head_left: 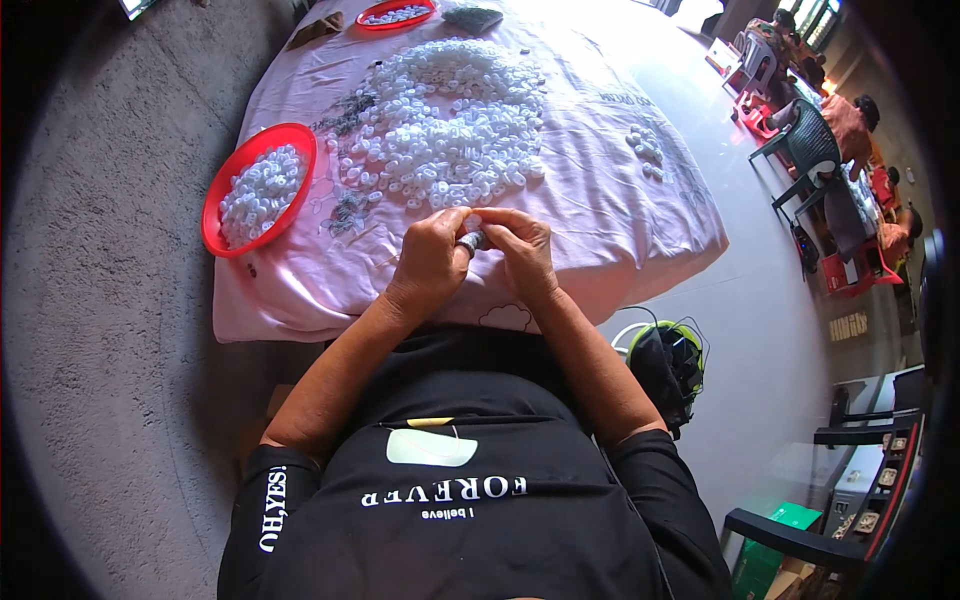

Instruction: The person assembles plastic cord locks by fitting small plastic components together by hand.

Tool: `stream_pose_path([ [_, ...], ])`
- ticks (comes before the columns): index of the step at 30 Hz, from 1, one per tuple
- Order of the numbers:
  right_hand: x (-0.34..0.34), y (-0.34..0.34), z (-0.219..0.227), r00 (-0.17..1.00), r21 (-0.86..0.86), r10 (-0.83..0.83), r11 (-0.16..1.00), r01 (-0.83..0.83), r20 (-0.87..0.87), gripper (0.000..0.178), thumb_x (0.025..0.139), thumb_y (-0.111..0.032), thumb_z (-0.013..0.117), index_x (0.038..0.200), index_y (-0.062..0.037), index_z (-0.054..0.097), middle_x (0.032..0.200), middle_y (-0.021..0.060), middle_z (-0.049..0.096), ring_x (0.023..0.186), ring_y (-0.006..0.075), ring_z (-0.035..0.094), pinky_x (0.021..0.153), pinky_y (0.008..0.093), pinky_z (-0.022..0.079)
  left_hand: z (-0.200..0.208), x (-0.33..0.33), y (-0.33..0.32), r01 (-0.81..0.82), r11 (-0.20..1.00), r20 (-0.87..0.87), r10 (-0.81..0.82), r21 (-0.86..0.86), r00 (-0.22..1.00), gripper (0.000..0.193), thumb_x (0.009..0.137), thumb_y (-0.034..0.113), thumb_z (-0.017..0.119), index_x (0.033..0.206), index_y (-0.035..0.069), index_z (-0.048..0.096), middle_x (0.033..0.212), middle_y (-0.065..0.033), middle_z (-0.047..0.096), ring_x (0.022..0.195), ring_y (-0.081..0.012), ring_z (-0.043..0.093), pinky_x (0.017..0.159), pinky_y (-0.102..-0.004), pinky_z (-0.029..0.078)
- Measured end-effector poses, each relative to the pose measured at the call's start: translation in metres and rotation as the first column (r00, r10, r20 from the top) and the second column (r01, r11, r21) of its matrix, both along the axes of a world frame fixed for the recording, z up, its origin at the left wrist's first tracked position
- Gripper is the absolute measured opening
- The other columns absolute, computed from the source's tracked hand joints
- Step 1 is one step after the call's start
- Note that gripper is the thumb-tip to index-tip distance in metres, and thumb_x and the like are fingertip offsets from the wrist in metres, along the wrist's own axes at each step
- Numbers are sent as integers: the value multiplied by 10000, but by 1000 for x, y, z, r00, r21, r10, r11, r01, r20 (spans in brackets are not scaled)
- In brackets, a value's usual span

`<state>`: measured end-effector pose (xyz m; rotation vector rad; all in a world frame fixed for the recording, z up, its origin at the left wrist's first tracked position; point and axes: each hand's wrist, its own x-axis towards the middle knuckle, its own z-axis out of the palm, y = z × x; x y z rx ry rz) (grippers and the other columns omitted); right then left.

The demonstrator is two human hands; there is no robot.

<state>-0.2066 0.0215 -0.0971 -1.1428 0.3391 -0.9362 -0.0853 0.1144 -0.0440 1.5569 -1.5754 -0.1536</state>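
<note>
My left hand and my right hand meet at the near edge of a table covered with a pink cloth. Between their fingertips they pinch a small white and grey part. Just beyond the hands lies a big heap of small white plastic pieces. A red round tray at the left edge of the cloth holds more of the same white pieces.
A second red tray with white pieces sits at the far end beside a dark bag. A small cluster of white pieces lies to the right. Chairs and other people sit at far right. A black and green bag rests on the floor.
</note>
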Motion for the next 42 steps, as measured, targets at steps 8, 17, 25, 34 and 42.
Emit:
stream_pose_path([
  [8,1,-2,-1,1000,-6,1,1000,-1,-14,196,862,10,607,1040,37,684,919,71,694,775,96,616,710,229,511,-1,-1,1,-28,1000,-4,28,6,1000,348,748,-62,575,1091,-25,617,923,-193,660,809,-298,672,717,-363,534],
  [17,-1,-4,-5,999,5,37,999,-37,25,198,872,-10,628,1058,37,677,923,68,689,778,96,604,714,228,503,-4,-3,-1,-34,999,-11,34,-20,999,346,759,-74,575,1099,-29,622,968,-200,666,843,-296,681,737,-354,542],
  [25,-2,-6,-2,997,6,58,998,-58,43,211,874,-64,675,1062,31,675,912,61,688,782,99,605,709,224,498,-1,-2,0,-18,1000,-66,19,12,998,321,790,-55,573,1105,-22,626,936,-211,664,835,-286,681,712,-344,529],
  [34,-2,-8,-3,997,27,78,997,-78,20,164,900,-45,630,1039,30,674,943,95,691,817,129,642,745,263,526,5,-2,-2,8,1000,7,-8,-2,1000,326,740,-88,510,1045,-39,613,926,-225,652,872,-349,660,755,-389,517],
  [42,1,-2,9,1000,69,3,998,-1,-29,142,872,-95,681,960,15,696,834,57,694,699,88,617,644,219,517,2,0,-4,0,1000,106,1,-11,994,343,698,-102,479,1016,-46,595,919,-233,635,883,-405,625,760,-432,501],
])
